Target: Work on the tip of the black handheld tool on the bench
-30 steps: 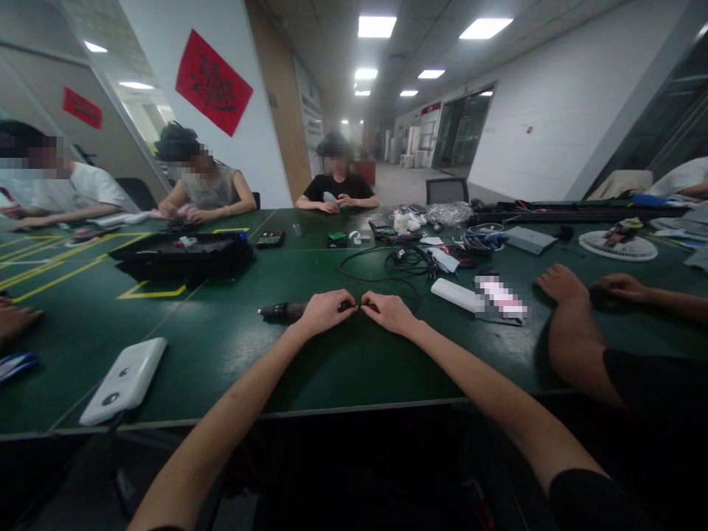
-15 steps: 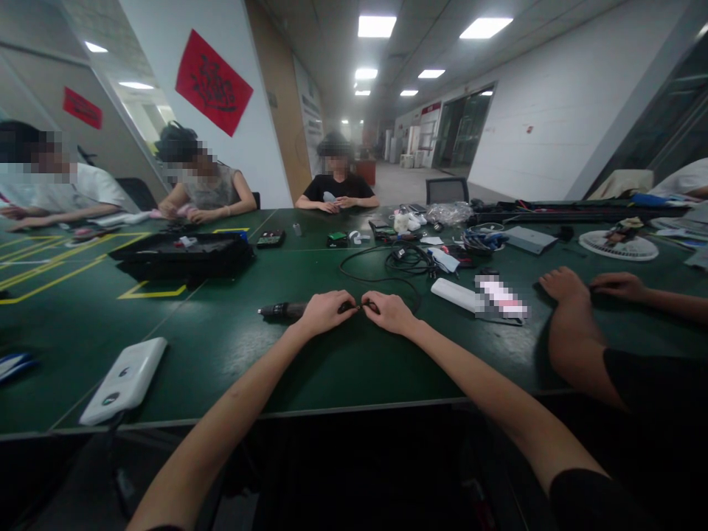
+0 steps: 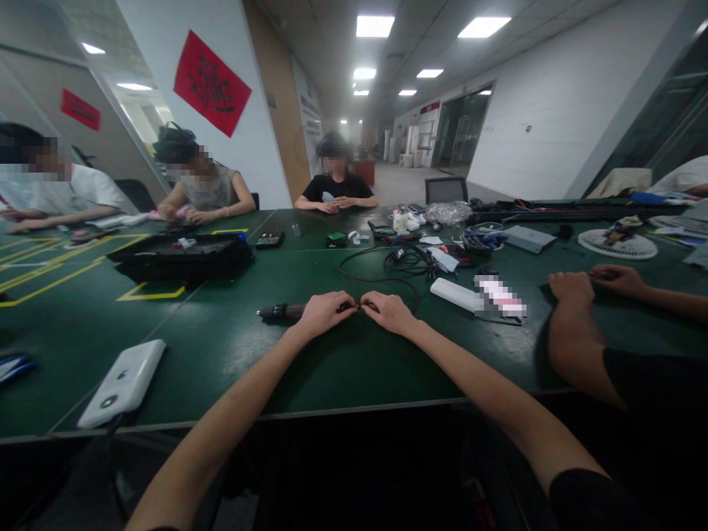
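Note:
My left hand (image 3: 325, 313) and my right hand (image 3: 390, 311) meet over the green table, both closed, fingertips pinching small dark pieces. A narrow gap shows between the fingertips. What the pieces are is too small to tell. Left of my left hand lies a dark cylindrical tool (image 3: 281, 313) with a pointed metal tip, like an electric screwdriver; its rear end is hidden by that hand. A thin black cable (image 3: 365, 279) loops on the table beyond my hands and runs down behind my right hand.
A black tray (image 3: 182, 258) stands at the left, and a white power bank (image 3: 125, 383) lies near the front edge. Beyond my right hand are coiled cables (image 3: 412, 259) and a white bar (image 3: 454, 295). A co-worker's arm (image 3: 578, 332) rests on the right.
My hands stay close together in nearly the same place, with only slight finger movement. The co-worker's nearer hand on the right has shifted slightly to the right.

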`<state>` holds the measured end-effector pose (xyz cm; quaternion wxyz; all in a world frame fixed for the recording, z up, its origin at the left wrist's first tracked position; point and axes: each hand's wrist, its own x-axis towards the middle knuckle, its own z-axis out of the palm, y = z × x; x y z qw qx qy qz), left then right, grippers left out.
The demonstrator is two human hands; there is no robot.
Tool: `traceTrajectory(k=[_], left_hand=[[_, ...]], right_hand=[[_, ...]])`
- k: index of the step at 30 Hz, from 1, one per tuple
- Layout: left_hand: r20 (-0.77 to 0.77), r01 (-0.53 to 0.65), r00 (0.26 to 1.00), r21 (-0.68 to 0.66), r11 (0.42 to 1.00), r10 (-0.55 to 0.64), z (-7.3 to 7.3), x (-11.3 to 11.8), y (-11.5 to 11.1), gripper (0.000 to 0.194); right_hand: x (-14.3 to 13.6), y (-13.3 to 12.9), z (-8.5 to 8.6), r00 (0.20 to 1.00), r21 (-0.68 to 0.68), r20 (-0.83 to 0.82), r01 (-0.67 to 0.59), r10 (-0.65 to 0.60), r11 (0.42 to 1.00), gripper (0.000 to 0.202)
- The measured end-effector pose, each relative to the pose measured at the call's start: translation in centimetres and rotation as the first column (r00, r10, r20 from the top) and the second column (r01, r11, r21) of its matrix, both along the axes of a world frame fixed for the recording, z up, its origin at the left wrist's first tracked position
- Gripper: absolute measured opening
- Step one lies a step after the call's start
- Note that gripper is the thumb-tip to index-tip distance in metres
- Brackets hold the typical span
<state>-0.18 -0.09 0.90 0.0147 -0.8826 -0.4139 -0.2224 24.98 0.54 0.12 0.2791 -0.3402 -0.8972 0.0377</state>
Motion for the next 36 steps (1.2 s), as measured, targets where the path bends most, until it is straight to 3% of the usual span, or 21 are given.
traceTrajectory(k=[12, 36], left_hand=[[-0.028, 0.041, 0.999, 0.028, 0.999, -0.04, 0.17, -0.03, -0.43, 0.023], [-0.066, 0.04, 0.997, 0.052, 0.998, -0.036, 0.02, -0.01, -0.6, 0.024]], right_hand=[[0.05, 0.29, -0.31, 0.999, 0.035, 0.031, 0.012, -0.013, 0.999, 0.02], [0.1, -0.24, 0.31, 0.998, 0.032, 0.04, -0.047, 0.045, 0.998, 0.019]])
